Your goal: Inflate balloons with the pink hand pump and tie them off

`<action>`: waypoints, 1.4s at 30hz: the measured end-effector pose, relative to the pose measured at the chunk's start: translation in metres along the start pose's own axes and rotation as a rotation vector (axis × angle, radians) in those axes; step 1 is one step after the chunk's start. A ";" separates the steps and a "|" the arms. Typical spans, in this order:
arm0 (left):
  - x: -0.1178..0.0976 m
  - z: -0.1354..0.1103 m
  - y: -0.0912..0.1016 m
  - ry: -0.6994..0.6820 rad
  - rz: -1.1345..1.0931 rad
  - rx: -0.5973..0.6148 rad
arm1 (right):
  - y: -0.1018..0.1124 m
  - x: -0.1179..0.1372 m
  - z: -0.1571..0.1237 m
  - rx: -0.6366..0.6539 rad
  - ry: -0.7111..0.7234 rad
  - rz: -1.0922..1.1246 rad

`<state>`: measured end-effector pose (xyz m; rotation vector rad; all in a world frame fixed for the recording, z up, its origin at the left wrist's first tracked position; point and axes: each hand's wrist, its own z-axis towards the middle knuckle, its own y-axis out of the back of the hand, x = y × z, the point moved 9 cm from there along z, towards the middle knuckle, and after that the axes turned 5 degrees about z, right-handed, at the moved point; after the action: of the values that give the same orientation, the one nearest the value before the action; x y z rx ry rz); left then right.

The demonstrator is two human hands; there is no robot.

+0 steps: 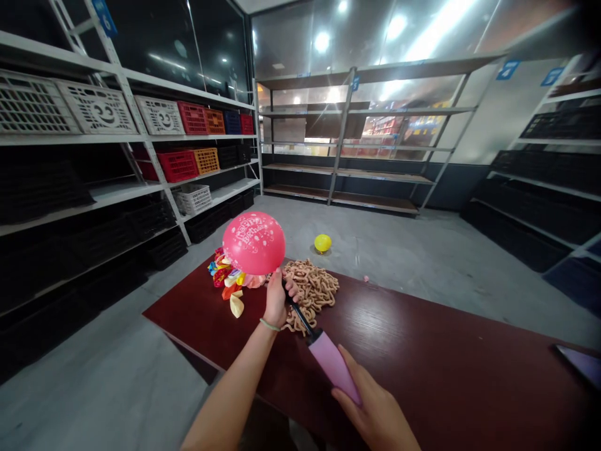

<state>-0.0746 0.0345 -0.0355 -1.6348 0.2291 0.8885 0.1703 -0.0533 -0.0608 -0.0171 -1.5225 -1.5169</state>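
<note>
A round pink balloon (254, 243) with white birthday lettering is inflated above the table's far left part. My left hand (278, 299), a pale green band at its wrist, is closed around the balloon's neck and the black end of a hand pump. The fingers hide where the two meet. From there the pump's black rod runs down to its pink-purple barrel (334, 366), which my right hand (373, 401) grips. Close behind my left hand lies a heap of beige, rope-like strands (312, 289). Several uninflated balloons (228, 279) in mixed colours are piled beneath the pink one.
The dark red table (413, 338) carries a flat device (580, 364) at its right edge. A small yellow balloon (322, 243) rests on the grey floor beyond. Shelves (154, 150) with crates stand left; metal racks (345, 134) stand behind, and more shelving lines the right.
</note>
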 end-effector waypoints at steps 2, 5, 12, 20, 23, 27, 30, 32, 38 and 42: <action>-0.001 0.003 0.001 -0.002 -0.003 0.001 | 0.011 -0.005 -0.017 -0.018 0.044 -0.024; -0.002 0.006 0.000 -0.016 0.006 0.000 | 0.026 -0.011 -0.033 -0.035 0.070 -0.060; -0.013 0.004 0.002 -0.069 0.022 -0.077 | 0.018 -0.009 -0.010 -0.023 0.015 -0.101; -0.010 -0.014 -0.008 -0.067 0.083 -0.055 | -0.014 0.024 0.049 0.009 -0.051 0.004; -0.008 -0.019 -0.014 -0.064 0.133 -0.041 | -0.015 0.027 0.049 0.007 -0.052 0.055; -0.011 -0.018 -0.018 -0.080 0.109 -0.039 | -0.002 0.018 0.023 -0.014 -0.005 0.029; -0.013 -0.010 -0.016 -0.079 0.066 -0.053 | 0.011 0.005 -0.005 -0.030 0.057 -0.024; -0.014 -0.004 -0.015 -0.061 0.054 -0.060 | 0.020 -0.005 -0.023 -0.047 0.094 -0.059; -0.025 0.001 -0.009 -0.079 0.057 -0.087 | 0.028 -0.016 -0.039 -0.049 0.091 -0.125; -0.034 0.000 -0.005 -0.122 0.068 -0.116 | 0.018 -0.007 -0.009 -0.033 0.071 -0.152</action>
<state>-0.0954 0.0250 -0.0098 -1.6805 0.1519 1.0669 0.1904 -0.0524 -0.0538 0.1342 -1.4696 -1.6452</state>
